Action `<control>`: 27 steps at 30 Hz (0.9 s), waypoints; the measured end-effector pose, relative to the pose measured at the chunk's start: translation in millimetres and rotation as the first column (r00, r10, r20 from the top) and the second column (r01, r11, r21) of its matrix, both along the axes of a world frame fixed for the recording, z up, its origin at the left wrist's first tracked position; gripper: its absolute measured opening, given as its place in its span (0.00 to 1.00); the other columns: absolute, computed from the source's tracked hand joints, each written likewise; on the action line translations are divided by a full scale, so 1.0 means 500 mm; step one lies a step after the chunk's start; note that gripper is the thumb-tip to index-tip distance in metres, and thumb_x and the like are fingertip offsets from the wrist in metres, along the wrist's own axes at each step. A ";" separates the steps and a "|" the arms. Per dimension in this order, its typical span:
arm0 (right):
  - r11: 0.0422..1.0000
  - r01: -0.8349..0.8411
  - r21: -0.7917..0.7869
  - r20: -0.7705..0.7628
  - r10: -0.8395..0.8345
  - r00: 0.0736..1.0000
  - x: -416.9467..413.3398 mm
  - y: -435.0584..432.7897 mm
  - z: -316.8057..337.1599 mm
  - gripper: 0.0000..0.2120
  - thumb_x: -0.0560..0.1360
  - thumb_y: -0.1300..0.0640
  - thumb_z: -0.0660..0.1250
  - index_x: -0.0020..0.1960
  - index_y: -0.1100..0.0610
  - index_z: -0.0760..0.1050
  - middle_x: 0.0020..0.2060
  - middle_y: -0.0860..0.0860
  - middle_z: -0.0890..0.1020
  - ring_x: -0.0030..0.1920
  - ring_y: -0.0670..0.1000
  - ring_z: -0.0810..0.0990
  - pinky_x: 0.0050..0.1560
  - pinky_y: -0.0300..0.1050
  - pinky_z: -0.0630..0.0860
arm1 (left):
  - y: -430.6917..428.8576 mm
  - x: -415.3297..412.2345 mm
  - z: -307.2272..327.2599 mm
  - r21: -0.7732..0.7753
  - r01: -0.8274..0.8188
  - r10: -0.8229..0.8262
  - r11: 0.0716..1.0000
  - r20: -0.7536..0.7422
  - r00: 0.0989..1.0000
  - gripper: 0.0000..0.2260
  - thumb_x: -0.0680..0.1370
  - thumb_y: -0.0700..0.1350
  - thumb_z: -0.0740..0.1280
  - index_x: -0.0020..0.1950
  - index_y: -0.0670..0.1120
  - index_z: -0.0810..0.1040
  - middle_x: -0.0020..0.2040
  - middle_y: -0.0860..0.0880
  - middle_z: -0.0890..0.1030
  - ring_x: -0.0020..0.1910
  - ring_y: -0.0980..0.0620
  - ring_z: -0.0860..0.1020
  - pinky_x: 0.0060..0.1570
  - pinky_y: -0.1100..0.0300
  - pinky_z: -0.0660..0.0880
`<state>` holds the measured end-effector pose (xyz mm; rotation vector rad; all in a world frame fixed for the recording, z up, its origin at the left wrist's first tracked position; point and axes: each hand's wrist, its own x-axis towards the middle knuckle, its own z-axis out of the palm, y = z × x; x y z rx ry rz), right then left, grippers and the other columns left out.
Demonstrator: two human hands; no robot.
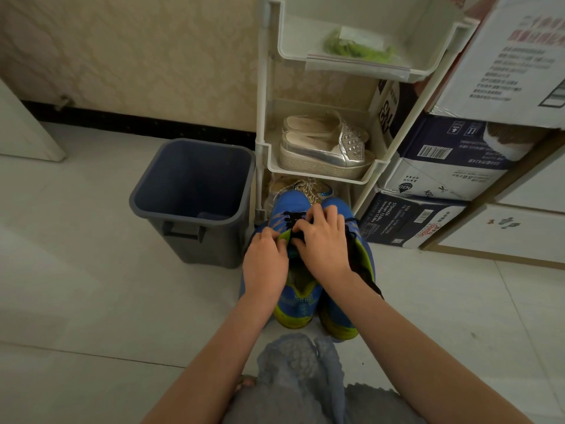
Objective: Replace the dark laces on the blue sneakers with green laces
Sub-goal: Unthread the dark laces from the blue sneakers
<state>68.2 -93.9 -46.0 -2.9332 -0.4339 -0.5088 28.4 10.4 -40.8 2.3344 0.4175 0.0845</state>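
Two blue sneakers with yellow-green trim stand side by side on the tiled floor, toes toward the rack. The left sneaker [298, 301] still carries dark laces [292, 220] over its tongue. My left hand [265, 264] grips the green tongue edge on the left. My right hand [322, 243] pinches the dark lace near the top eyelets. A loose dark lace [356, 255] trails over the right sneaker [363, 255]. Green laces in a clear zip bag [357, 50] lie on the rack's upper shelf.
A grey bin [192, 203] stands left of the sneakers. The white shoe rack [324, 166] behind them holds silver platform shoes [327, 148]. Stacked cardboard boxes [443, 166] fill the right side. My knee in grey fabric [299, 377] is at the bottom.
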 end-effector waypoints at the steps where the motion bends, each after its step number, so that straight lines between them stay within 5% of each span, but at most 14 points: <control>1: 0.999 -0.005 0.038 0.003 0.005 1.000 -0.001 0.000 0.001 0.07 0.64 0.55 0.77 0.41 0.54 0.82 0.44 0.54 0.76 0.49 0.57 0.68 0.47 0.52 0.71 | 0.000 0.000 -0.001 -0.006 0.000 0.000 1.000 0.001 1.000 0.10 0.81 0.46 0.60 0.59 0.44 0.74 0.54 0.47 0.77 0.50 0.50 0.77 0.45 0.59 0.71; 4: 0.941 0.096 0.325 -0.084 -0.072 0.994 0.004 -0.005 0.011 0.03 0.71 0.56 0.72 0.43 0.55 0.82 0.46 0.51 0.76 0.51 0.54 0.69 0.52 0.48 0.64 | 0.002 0.000 -0.003 -0.017 -0.001 0.001 1.000 0.005 1.000 0.09 0.81 0.46 0.60 0.58 0.44 0.74 0.54 0.47 0.77 0.51 0.49 0.76 0.46 0.59 0.70; 6: 0.710 0.313 0.631 -0.214 -0.228 0.950 0.014 -0.019 0.023 0.03 0.73 0.57 0.71 0.43 0.56 0.81 0.45 0.51 0.78 0.53 0.54 0.70 0.55 0.48 0.66 | 0.003 0.000 -0.005 -0.023 -0.003 0.003 1.000 0.004 1.000 0.09 0.81 0.46 0.60 0.58 0.44 0.74 0.54 0.47 0.77 0.52 0.49 0.76 0.45 0.60 0.68; 8: 0.483 0.434 0.760 -0.299 -0.333 0.894 0.021 -0.035 0.035 0.02 0.74 0.57 0.70 0.43 0.56 0.79 0.47 0.53 0.79 0.55 0.56 0.71 0.58 0.49 0.67 | 0.003 0.000 -0.007 -0.032 -0.003 0.004 0.999 0.007 1.000 0.09 0.81 0.46 0.60 0.57 0.44 0.75 0.54 0.47 0.77 0.52 0.49 0.76 0.45 0.61 0.67; 10: 0.652 0.414 0.636 -0.231 -0.351 0.907 0.018 -0.037 0.042 0.05 0.73 0.58 0.69 0.49 0.54 0.79 0.53 0.52 0.77 0.59 0.56 0.66 0.56 0.43 0.59 | 0.003 0.000 -0.008 -0.035 -0.008 0.008 0.999 0.009 1.000 0.09 0.81 0.46 0.60 0.57 0.44 0.75 0.54 0.47 0.77 0.52 0.49 0.76 0.44 0.62 0.66; 12: 0.867 0.209 0.453 -0.128 -0.169 0.977 0.007 -0.025 0.044 0.16 0.71 0.58 0.68 0.58 0.51 0.76 0.58 0.51 0.72 0.60 0.54 0.62 0.56 0.45 0.57 | 0.002 -0.001 -0.008 -0.032 -0.009 0.009 0.999 0.017 1.000 0.09 0.81 0.46 0.61 0.56 0.44 0.75 0.54 0.47 0.77 0.52 0.49 0.76 0.44 0.62 0.66; 14: 0.953 0.008 0.304 -0.073 0.015 0.997 -0.001 -0.010 0.045 0.18 0.68 0.58 0.68 0.58 0.50 0.76 0.59 0.51 0.71 0.59 0.53 0.60 0.58 0.48 0.56 | 0.003 -0.001 -0.011 -0.041 -0.008 0.010 0.999 0.031 0.999 0.09 0.80 0.46 0.61 0.56 0.44 0.75 0.53 0.47 0.78 0.51 0.49 0.76 0.45 0.59 0.68; 19: 0.995 -0.095 0.041 -0.143 0.100 0.985 0.006 -0.004 0.037 0.13 0.73 0.53 0.67 0.57 0.51 0.76 0.56 0.50 0.74 0.60 0.55 0.64 0.56 0.46 0.53 | 0.008 -0.001 -0.017 -0.088 -0.008 0.013 0.996 0.054 0.998 0.08 0.80 0.47 0.63 0.54 0.45 0.76 0.51 0.48 0.79 0.47 0.50 0.77 0.44 0.58 0.72; 24: 0.995 -0.093 -0.032 -0.135 0.088 0.987 -0.001 -0.004 0.028 0.12 0.73 0.55 0.69 0.55 0.54 0.76 0.54 0.51 0.77 0.60 0.56 0.67 0.56 0.48 0.55 | 0.008 -0.002 -0.022 -0.111 -0.027 0.035 0.993 0.063 0.997 0.08 0.79 0.48 0.64 0.53 0.46 0.77 0.49 0.49 0.80 0.47 0.52 0.78 0.43 0.59 0.72; 27: 0.997 -0.062 -0.056 -0.094 0.056 0.994 0.005 -0.002 0.019 0.09 0.67 0.53 0.75 0.46 0.54 0.81 0.48 0.53 0.77 0.55 0.56 0.65 0.52 0.49 0.56 | 0.009 -0.001 -0.024 -0.124 -0.032 0.040 0.992 0.062 0.997 0.08 0.79 0.48 0.64 0.53 0.46 0.78 0.49 0.49 0.80 0.48 0.52 0.78 0.45 0.58 0.73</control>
